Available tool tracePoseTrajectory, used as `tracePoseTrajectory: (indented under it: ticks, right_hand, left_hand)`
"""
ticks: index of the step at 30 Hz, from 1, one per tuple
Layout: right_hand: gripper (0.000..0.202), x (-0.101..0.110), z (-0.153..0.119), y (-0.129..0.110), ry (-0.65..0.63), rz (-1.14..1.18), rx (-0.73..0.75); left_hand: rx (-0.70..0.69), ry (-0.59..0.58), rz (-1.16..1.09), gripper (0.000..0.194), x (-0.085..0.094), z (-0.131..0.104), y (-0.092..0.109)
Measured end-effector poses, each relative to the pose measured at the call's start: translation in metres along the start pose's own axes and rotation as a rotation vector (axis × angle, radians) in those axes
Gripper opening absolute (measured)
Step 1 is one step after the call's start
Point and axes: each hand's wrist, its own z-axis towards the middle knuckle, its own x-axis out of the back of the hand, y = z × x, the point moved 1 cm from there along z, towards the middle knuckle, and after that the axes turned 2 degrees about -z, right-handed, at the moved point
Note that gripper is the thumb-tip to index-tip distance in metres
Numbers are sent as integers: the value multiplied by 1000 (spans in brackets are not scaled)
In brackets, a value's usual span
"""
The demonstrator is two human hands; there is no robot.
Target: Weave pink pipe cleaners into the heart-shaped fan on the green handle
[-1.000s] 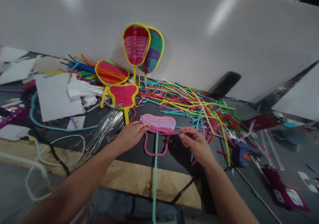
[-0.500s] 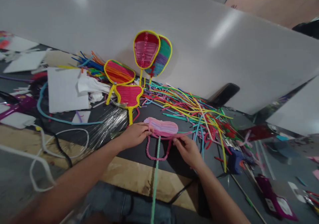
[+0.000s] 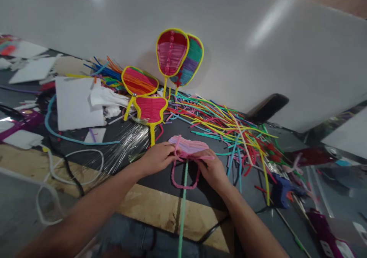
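Observation:
Near the table's front edge lies a flat pink and lilac pipe-cleaner piece (image 3: 190,146). My left hand (image 3: 160,156) pinches its left end, where a pink strand stands up by the fingertips. At the right end, my right hand (image 3: 211,171) has its fingers closed on the piece's lower edge and a pink strand. A twisted pink loop (image 3: 183,187) hangs below, between the hands. From the piece a long twisted mint-green stem (image 3: 182,216) runs down past the table edge.
Yellow-rimmed fans (image 3: 172,53) lean on the grey partition, others (image 3: 150,109) lie before it. Loose pipe cleaners (image 3: 223,122) spread behind and right. White sheets (image 3: 80,105) and silvery tinsel (image 3: 124,143) lie left. A blue glue gun (image 3: 281,191) is at the right.
My right hand has moved inward over the right end of the pink and lilac piece. The view has shifted slightly, and the pink strand by my left fingertips now stands more upright.

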Motion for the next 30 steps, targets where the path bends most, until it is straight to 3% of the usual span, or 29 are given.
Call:
tracePoseTrajectory:
  ticks: [8, 13, 18, 21, 25, 30]
  right_hand:
    - [12, 3, 2, 3, -7, -10, 1]
    - [13, 0, 1, 4, 1, -28, 5]
    - [17, -1, 2, 4, -14, -61, -38]
    - [17, -1, 2, 4, 0, -45, -45]
    - [18, -2, 2, 5, 30, 16, -34]
    - [14, -1, 3, 5, 51, 59, -10]
  left_hand:
    - [-228, 2, 11, 20, -1, 0, -2]
    - [-215, 58, 138, 21, -6, 8, 2]
    - [-193, -107, 287, 21, -4, 25, 17]
    - [-219, -180, 238, 22, -1, 31, 20]
    - [-294, -106, 136, 22, -1, 27, 11]
    - [-243, -47, 110, 18, -3, 22, 3]
